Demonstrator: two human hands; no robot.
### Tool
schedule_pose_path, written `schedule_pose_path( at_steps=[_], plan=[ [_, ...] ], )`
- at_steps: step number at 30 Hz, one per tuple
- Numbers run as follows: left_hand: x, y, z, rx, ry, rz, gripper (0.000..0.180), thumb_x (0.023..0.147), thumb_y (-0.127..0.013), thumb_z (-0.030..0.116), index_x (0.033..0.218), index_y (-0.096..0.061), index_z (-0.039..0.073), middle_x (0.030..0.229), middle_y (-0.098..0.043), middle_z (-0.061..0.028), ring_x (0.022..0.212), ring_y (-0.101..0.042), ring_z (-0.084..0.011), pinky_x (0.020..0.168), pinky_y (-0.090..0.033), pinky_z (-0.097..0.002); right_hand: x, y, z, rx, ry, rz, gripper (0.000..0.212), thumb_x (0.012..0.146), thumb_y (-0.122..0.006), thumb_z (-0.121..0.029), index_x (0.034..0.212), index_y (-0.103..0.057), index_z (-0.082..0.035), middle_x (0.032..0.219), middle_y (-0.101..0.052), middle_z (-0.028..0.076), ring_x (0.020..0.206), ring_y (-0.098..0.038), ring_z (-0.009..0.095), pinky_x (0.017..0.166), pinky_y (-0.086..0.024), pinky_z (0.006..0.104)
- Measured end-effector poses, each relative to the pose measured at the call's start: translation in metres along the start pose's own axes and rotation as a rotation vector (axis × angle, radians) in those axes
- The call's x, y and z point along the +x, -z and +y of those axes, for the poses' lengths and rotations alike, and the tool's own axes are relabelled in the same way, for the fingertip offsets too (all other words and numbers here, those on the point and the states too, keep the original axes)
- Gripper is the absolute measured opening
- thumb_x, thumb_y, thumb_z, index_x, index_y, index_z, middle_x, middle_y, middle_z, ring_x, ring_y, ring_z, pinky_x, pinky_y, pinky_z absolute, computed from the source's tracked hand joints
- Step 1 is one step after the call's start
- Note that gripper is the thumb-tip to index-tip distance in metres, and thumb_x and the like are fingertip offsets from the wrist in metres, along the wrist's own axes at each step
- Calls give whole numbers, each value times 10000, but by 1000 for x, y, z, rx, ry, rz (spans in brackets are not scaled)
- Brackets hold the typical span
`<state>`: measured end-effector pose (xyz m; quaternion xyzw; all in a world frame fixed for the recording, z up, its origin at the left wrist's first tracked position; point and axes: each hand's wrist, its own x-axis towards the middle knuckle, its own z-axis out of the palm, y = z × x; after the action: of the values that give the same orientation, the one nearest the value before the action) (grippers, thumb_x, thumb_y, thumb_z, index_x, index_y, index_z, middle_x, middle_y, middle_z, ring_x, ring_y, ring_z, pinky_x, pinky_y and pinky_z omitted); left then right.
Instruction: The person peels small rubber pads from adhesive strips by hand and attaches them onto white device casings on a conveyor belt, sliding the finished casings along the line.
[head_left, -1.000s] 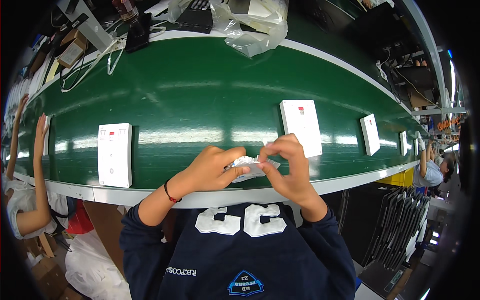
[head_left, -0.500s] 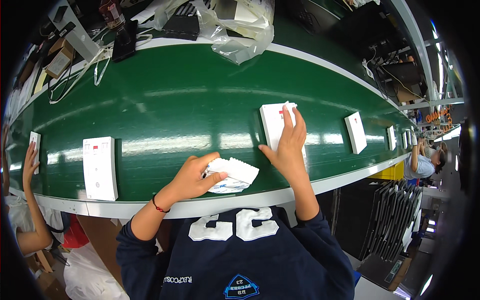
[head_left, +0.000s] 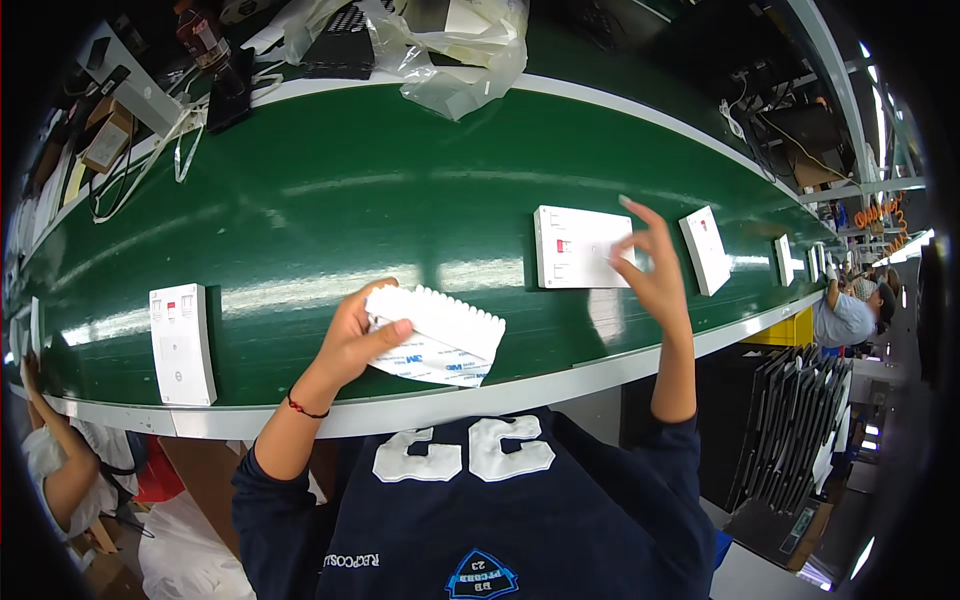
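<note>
My left hand [head_left: 355, 338] is closed on a stack of white strips [head_left: 440, 320] with a scalloped edge. Below the strips, in the same grip, hangs a sheet of white backing paper [head_left: 428, 364] with blue print. My right hand [head_left: 656, 278] has its fingers apart at the right end of a flat white box [head_left: 582, 262]; whether a fingertip touches it, I cannot tell. That box lies crosswise on the green work surface [head_left: 400, 220], a small red mark on its face.
More white boxes lie along the bench, one to the left [head_left: 182, 345] and one to the right [head_left: 706, 252]. A clear plastic bag [head_left: 460, 85] hangs over the far edge. At far left, a co-worker's arm [head_left: 62, 430] reaches the bench; another person [head_left: 850, 318] is at far right.
The white box by my right hand has turned from lengthwise to crosswise. My right hand has shifted right; my left has lifted the strips slightly, showing more backing paper.
</note>
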<state>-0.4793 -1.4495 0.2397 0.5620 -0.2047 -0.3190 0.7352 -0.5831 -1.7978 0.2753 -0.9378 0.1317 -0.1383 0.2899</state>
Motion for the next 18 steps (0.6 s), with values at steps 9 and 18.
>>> schedule_pose_path(
  at_steps=[9,18],
  plan=[
    [6,3,2,-430,72,206,442,777,-590,20,1183,-421,-31,909,-609,-143,674,-594,-143,584,-465,-171,85,-37,-50,77,17,-443,571,718,-584,56,1227,-401,-128,710,-626,14,719,-596,169,823,-412,313],
    [1,13,-1,-467,33,108,456,761,-608,25,1177,-427,-26,913,-608,-139,666,-587,-123,582,-458,-166,89,-48,-58,45,33,-492,544,714,-580,58,1201,-405,-109,686,-620,13,688,-588,178,741,-432,291]
  ],
)
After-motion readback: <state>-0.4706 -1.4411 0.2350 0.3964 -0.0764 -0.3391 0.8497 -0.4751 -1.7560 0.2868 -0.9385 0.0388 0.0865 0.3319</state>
